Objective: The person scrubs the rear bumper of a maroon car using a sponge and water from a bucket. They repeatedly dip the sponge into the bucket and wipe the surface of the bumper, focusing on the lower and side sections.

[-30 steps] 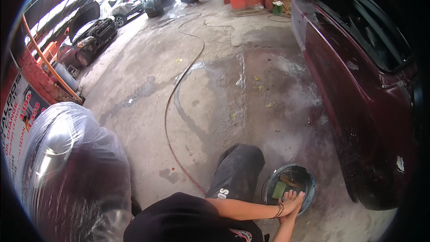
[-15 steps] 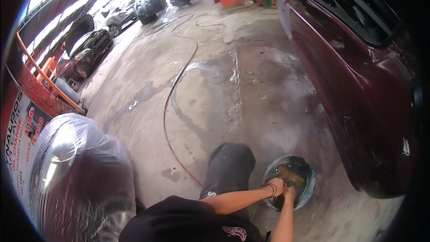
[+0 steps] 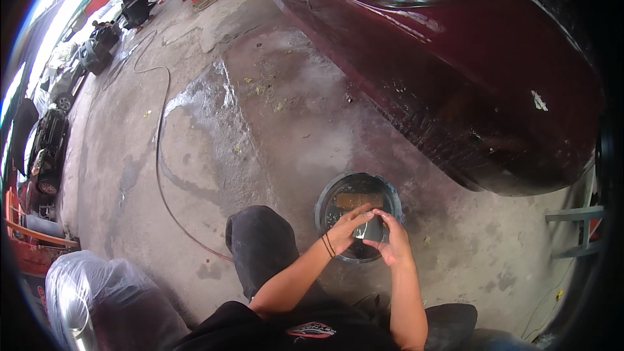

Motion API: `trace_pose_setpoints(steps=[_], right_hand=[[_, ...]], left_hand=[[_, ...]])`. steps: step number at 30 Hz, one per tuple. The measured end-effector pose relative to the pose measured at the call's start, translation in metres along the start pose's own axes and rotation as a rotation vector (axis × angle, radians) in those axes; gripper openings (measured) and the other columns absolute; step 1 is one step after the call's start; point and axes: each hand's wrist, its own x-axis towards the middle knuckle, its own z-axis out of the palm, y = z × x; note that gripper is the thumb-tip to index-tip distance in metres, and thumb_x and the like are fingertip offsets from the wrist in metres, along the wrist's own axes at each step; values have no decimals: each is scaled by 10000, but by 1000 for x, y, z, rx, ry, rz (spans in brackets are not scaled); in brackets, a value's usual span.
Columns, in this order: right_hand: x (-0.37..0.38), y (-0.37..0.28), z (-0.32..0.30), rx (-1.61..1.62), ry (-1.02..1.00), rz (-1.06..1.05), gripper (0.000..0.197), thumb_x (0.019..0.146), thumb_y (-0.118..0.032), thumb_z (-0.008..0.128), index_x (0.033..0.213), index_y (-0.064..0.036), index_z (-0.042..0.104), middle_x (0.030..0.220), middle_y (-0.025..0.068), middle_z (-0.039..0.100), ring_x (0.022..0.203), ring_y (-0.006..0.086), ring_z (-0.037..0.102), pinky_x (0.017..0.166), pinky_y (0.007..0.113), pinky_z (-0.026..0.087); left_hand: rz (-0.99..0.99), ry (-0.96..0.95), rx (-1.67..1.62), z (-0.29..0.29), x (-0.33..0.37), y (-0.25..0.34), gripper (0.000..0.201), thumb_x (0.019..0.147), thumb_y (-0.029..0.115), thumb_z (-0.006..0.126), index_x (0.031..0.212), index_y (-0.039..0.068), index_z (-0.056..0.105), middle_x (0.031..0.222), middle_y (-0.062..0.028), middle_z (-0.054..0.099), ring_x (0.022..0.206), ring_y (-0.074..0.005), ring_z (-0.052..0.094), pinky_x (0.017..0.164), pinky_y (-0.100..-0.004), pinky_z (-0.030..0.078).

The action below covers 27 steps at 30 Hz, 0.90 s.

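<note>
Over a round dark basin (image 3: 320, 218) on the floor, my left hand (image 3: 350, 226) and my right hand (image 3: 395, 240) face each other. Between them is a small, thin dark grey piece (image 3: 371, 229) that looks like wet sandpaper, with a bright glint along it. Both hands hold it by its edges, the fingertips nearly meeting at the top. Behind my fingers, a brown rectangular block (image 3: 354, 199) lies in the basin, partly covered by my left hand.
A wet dark red car body (image 3: 455, 104) overhangs the floor at the right. A hose (image 3: 158, 149) runs along the concrete at left. A plastic-wrapped object (image 3: 107, 292) stands at lower left, with a grey metal stand (image 3: 575, 214) at far right. Parked cars (image 3: 49, 156) line the left.
My hands were together down in the basin; now they are raised above it and apart, with the grey piece showing between them. The view has swung to the right.
</note>
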Motion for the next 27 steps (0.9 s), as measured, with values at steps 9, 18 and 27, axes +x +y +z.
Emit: trace_pose_setpoints(steps=[9, 18, 27], right_hand=[[-29, -63, 20, -1090, 40, -490, 377, 1111, -292, 623, 1377, -33, 683, 1205, 115, 758, 1068, 203, 738, 878, 351, 587], [-208, -311, 161, -1853, 351, -2016, 368, 1005, -50, 699, 1373, -54, 704, 1289, 143, 737, 1213, 314, 686, 1054, 412, 536], [-187, -379, 115, -2295, 586, -1926, 479, 1005, -194, 681, 1479, -134, 638, 1474, 82, 628, 1425, 326, 536, 1227, 486, 371]], left_hand=[[50, 89, -164, 26, -30, 62, 538, 1183, 419, 506, 1552, 29, 522, 1461, -126, 604, 1330, -314, 636, 1068, -548, 603], [1205, 431, 1, 131, 43, 308, 674, 1185, 457, 480, 1669, -7, 406, 1731, -192, 413, 1629, -306, 336, 1324, -420, 291], [1366, 614, 563, 243, 68, 251, 745, 1206, 448, 321, 1776, 53, 48, 1858, -189, 30, 1717, -383, -23, 1303, -698, 2]])
